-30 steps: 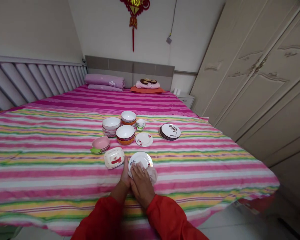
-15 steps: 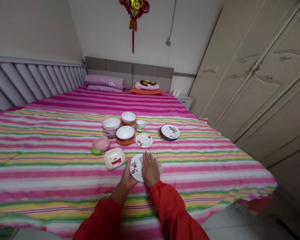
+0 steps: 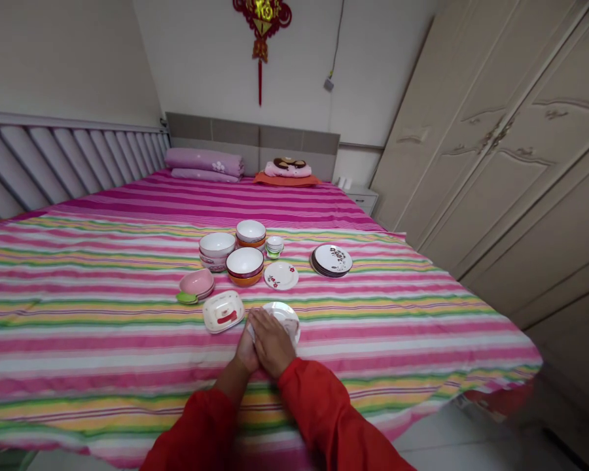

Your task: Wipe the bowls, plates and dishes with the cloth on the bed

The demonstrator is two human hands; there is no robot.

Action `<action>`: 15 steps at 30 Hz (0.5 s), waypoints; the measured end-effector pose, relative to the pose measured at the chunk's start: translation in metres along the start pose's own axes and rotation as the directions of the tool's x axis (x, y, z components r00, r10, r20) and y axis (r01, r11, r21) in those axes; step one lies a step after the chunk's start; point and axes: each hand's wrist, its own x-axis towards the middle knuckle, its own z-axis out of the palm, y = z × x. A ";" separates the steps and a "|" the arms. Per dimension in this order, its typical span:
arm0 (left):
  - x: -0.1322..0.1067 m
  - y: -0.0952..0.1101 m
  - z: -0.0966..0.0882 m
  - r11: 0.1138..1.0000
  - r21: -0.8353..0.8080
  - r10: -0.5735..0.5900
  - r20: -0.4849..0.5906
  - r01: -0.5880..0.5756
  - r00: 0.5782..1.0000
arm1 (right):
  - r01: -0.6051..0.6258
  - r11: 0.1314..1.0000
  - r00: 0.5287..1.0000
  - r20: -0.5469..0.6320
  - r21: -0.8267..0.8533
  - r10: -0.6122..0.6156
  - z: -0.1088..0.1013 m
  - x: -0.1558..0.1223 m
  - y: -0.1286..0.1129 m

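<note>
In the head view my left hand (image 3: 246, 352) grips the left edge of a small white plate (image 3: 277, 308), its fingers partly hidden by my other hand. My right hand (image 3: 271, 341) lies over the plate's left part, pressing a pale cloth (image 3: 290, 324) against it. Some of that cloth shows past the fingers on both sides. The plate's flower print is covered. Just left of my hands sits a whitish rectangular dish (image 3: 224, 310) with a red mark. A second flowered plate (image 3: 281, 275) lies beyond the held one.
Stacked bowls (image 3: 245, 262), small cups (image 3: 275, 244) and pink bowls (image 3: 196, 282) with a green handle stand behind and left. A plate stack (image 3: 332, 259) is at the right. Everything rests on a striped sheet (image 3: 397, 340) over a bed; a wardrobe (image 3: 495, 150) lines the right.
My right hand has slid left across the plate with the cloth, from its right side to its left edge, beside my left hand. The flower print is now covered.
</note>
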 end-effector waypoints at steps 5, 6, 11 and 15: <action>0.002 -0.003 0.006 0.999 0.039 0.024 0.106 -0.029 0.994 | -0.032 0.999 0.999 -0.029 -0.037 0.031 -0.009 0.018 0.024; 0.002 -0.004 0.006 0.998 0.055 0.020 0.125 -0.027 0.992 | -0.063 0.996 0.997 -0.054 -0.061 0.060 -0.011 0.018 0.027; 0.001 -0.006 0.004 0.994 0.107 -0.033 0.146 0.017 0.989 | -0.246 0.957 0.957 -0.194 -0.155 0.214 -0.010 -0.011 0.033; -0.001 -0.005 0.005 0.990 0.130 -0.065 0.095 0.052 0.993 | -0.203 0.964 0.970 -0.172 -0.170 0.174 -0.001 -0.045 0.022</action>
